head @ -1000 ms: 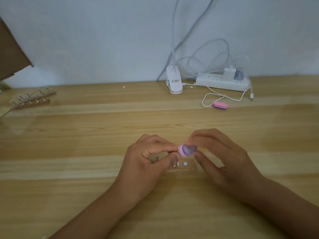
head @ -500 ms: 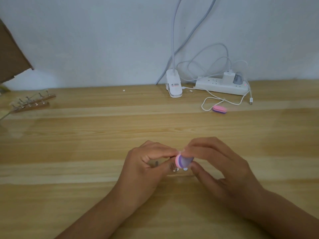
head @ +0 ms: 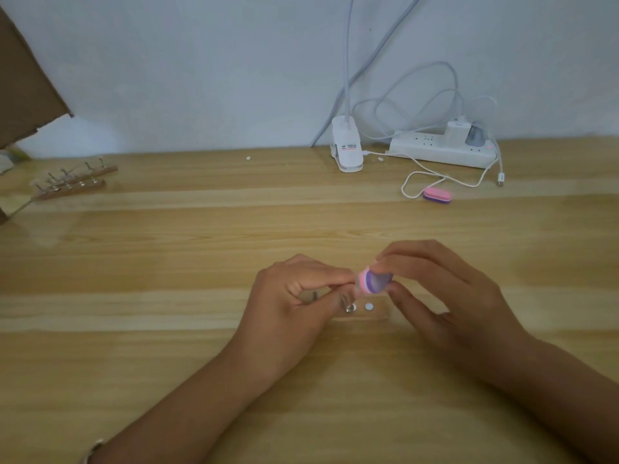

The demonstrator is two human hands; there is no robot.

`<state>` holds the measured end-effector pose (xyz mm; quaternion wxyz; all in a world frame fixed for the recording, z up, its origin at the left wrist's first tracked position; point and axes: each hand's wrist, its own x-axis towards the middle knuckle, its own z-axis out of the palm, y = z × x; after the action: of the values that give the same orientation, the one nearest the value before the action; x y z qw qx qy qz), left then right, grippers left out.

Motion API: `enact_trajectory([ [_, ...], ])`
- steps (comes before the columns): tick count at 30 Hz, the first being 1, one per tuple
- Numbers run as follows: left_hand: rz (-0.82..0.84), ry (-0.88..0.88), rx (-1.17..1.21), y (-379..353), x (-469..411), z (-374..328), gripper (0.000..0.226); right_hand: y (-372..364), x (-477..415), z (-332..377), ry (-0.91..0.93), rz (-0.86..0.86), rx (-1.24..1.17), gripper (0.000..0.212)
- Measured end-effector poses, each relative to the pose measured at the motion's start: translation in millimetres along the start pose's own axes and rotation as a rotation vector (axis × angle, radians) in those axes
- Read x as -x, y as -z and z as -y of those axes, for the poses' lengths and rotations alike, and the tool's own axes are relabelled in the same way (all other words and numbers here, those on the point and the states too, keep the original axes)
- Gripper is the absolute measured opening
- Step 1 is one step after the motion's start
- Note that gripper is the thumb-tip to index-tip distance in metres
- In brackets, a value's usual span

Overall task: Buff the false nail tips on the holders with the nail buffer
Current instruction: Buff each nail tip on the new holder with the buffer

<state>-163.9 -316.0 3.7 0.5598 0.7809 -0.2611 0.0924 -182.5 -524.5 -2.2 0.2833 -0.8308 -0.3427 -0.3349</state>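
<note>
Middle of table [head: 167,262], toward near edge: right hand [head: 445,296] pinches nail buffer [head: 373,282] by its sides; left hand [head: 294,303] pinches small metal holder [head: 349,307]; nail tip too small to make out; buffer looks light, spongy; tip likely thin, brittle; best grip holder stem, press lightly.

Between your left hand [head: 294,306] and right hand [head: 445,296] the gap is closed: the nail buffer [head: 373,282] in your right fingers meets the holder [head: 347,304] pinched in your left. Bare table [head: 150,269] stretches wide on both outer sides. Along the wall stand a lamp clip [head: 346,154], a power strip [head: 435,151] and looping cables [head: 432,177], with a spare buffer [head: 437,195] just before them. Holder racks [head: 72,183] and cardboard [head: 23,85] crowd the far left.
</note>
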Motion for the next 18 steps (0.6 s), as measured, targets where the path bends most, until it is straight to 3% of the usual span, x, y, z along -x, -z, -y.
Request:
enact_trajectory([
  [5,0.011,-0.037,0.006,0.6,-0.1,-1.8,0.021,-5.7,3.2,8.9,0.08,0.017,-0.027,0.027],
  [11,0.019,-0.078,-0.047,-0.8,-4.2,1.6,0.004,2.2,1.0,-4.6,-0.013,-0.003,-0.014,0.019],
  [15,0.013,-0.134,-0.015,0.9,-4.3,0.6,0.011,-3.6,4.7,4.3,0.081,0.024,-0.024,0.024],
  [18,0.034,-0.15,-0.025,-1.3,-4.4,0.5,0.006,4.0,0.8,-6.0,-0.004,-0.01,0.002,0.021],
])
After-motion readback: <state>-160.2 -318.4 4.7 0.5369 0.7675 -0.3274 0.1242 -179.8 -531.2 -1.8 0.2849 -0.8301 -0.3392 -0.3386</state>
